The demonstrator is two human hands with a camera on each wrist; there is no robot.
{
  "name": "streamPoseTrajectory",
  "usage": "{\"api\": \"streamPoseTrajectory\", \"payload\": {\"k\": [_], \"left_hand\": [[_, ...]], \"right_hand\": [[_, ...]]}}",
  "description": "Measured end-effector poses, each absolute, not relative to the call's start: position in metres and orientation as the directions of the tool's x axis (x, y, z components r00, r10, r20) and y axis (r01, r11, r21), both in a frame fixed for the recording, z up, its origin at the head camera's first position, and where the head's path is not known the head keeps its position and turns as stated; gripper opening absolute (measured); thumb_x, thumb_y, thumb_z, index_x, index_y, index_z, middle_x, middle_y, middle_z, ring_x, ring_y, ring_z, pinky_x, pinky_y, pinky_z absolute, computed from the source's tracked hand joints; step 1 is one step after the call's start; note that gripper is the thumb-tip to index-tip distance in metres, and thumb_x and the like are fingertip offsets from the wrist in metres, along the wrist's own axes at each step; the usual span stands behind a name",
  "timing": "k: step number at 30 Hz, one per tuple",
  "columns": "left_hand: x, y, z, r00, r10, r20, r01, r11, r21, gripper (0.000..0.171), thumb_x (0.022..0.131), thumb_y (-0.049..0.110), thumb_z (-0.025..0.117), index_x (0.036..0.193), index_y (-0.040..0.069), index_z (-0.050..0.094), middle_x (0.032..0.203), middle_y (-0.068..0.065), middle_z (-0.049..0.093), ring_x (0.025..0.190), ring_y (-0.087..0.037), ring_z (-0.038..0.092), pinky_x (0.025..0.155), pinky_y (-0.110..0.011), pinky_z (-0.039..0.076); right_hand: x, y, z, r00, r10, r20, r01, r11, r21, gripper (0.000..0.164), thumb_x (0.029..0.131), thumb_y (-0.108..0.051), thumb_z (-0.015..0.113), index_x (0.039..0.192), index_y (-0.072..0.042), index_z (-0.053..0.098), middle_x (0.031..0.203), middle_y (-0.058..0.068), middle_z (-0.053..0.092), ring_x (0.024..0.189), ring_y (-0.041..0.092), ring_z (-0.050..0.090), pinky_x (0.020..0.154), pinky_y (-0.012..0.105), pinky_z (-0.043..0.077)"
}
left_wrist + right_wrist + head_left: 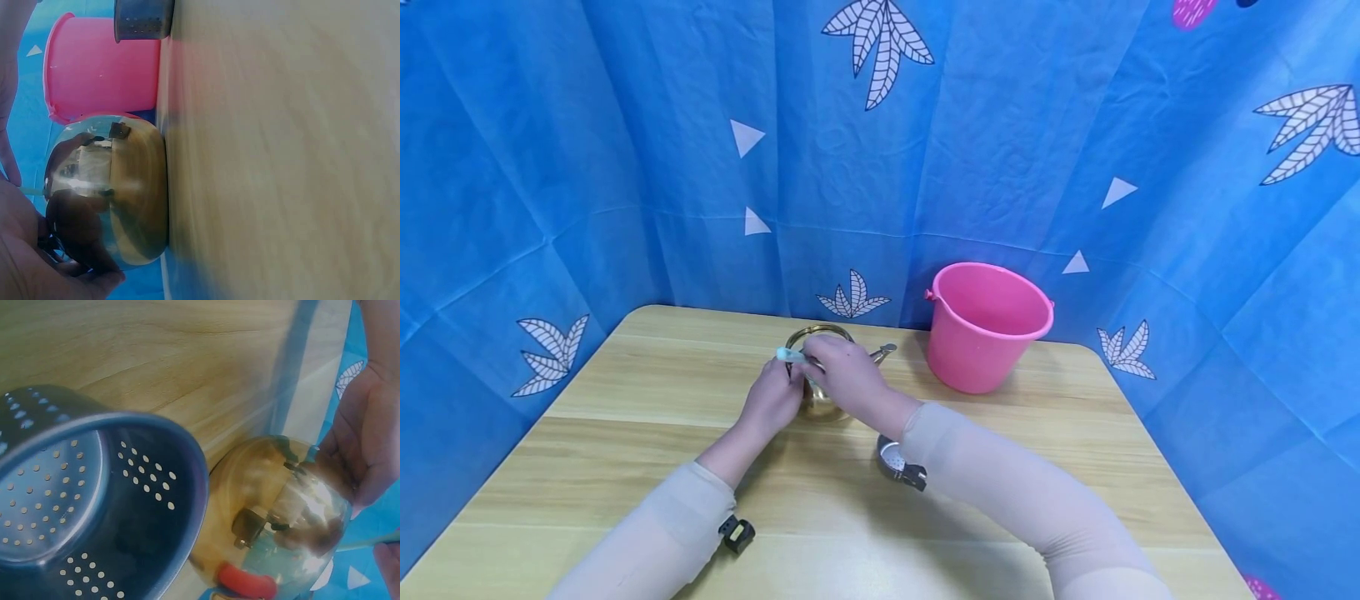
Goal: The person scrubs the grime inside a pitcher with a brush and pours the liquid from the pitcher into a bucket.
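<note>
A shiny gold-coloured teapot (822, 408) stands on the table, its opening facing up and its spout (883, 352) pointing right. At its left side my left hand (775, 396) grips it, fingers curled by the upper edge; in the left wrist view the round body (106, 187) fills the space beside the palm. Over the opening, my right hand (842, 371) pinches a slim pale blue-green stick (790, 356), also seen as a thin shaft (369, 542) in the right wrist view. The stick's far end is hidden.
A perforated metal strainer (891, 458) sits on the table below the right forearm, and looms large in the right wrist view. A pink bucket (973, 358) stands at the back right. Behind the wooden table (587, 467) hangs a blue patterned curtain (685, 150).
</note>
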State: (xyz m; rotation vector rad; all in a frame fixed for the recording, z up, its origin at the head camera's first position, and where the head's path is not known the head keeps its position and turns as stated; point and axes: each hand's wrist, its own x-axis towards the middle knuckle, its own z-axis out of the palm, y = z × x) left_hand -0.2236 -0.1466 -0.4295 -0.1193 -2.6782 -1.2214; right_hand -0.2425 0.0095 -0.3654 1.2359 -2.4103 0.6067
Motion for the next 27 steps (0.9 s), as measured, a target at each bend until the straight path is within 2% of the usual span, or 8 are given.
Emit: {"api": "streamPoseTrajectory", "payload": {"k": [3,12,17,19,23,27], "left_hand": [[-0.223,-0.147,-0.429,-0.983,-0.017,0.185,0.131,0.642,0.756,0.026,0.107,0.019,0.032,0.095,0.006,0.052,0.099,-0.016,0.054,0.088,-0.030,0.052,0.070,-0.038,0.043],[-0.224,-0.146,-0.428,-0.994,-0.065,0.090,0.025,0.654,0.756,0.040,0.107,0.026,0.028,0.121,-0.004,0.051,0.123,-0.024,0.055,0.112,-0.036,0.052,0.089,-0.052,0.044],[-0.225,-0.145,-0.427,-0.994,-0.059,0.097,0.033,0.663,0.748,0.038,0.107,0.024,0.028,0.110,0.000,0.056,0.118,-0.022,0.056,0.110,-0.036,0.052,0.088,-0.052,0.045],[-0.225,-0.145,-0.427,-0.994,-0.061,0.093,0.029,0.664,0.747,0.038,0.107,0.024,0.028,0.114,-0.002,0.056,0.120,-0.023,0.056,0.113,-0.037,0.051,0.090,-0.052,0.045],[-0.224,-0.145,-0.427,-0.993,-0.073,0.088,0.017,0.670,0.743,0.044,0.107,0.022,0.030,0.130,-0.010,0.048,0.129,-0.028,0.052,0.124,-0.041,0.048,0.100,-0.056,0.042],[-0.223,-0.144,-0.426,-0.992,-0.081,0.097,0.017,0.675,0.738,0.045,0.107,0.022,0.031,0.132,-0.012,0.047,0.130,-0.030,0.052,0.126,-0.044,0.048,0.102,-0.058,0.041]], "right_hand": [[-0.243,0.009,-0.364,-0.550,-0.673,0.495,-0.826,0.528,-0.199,0.015,0.096,-0.022,0.069,0.091,-0.015,0.056,0.082,-0.006,0.057,0.075,0.010,0.052,0.066,0.024,0.045],[-0.247,0.004,-0.361,-0.541,-0.669,0.509,-0.830,0.523,-0.194,0.017,0.096,-0.025,0.069,0.091,-0.016,0.056,0.078,-0.006,0.056,0.069,0.009,0.051,0.060,0.023,0.042],[-0.250,0.000,-0.357,-0.564,-0.663,0.492,-0.817,0.535,-0.215,0.018,0.095,-0.027,0.070,0.089,-0.017,0.056,0.077,-0.008,0.055,0.068,0.009,0.050,0.060,0.023,0.041],[-0.251,-0.002,-0.357,-0.577,-0.658,0.484,-0.808,0.545,-0.223,0.019,0.095,-0.027,0.070,0.088,-0.017,0.055,0.077,-0.008,0.055,0.068,0.010,0.050,0.060,0.023,0.042],[-0.252,-0.003,-0.356,-0.600,-0.649,0.467,-0.791,0.569,-0.226,0.020,0.095,-0.028,0.069,0.088,-0.017,0.054,0.075,-0.007,0.054,0.067,0.010,0.050,0.059,0.024,0.041],[-0.252,-0.004,-0.356,-0.621,-0.645,0.447,-0.775,0.590,-0.226,0.021,0.096,-0.030,0.068,0.087,-0.018,0.053,0.074,-0.008,0.053,0.066,0.010,0.049,0.057,0.023,0.039]]}}
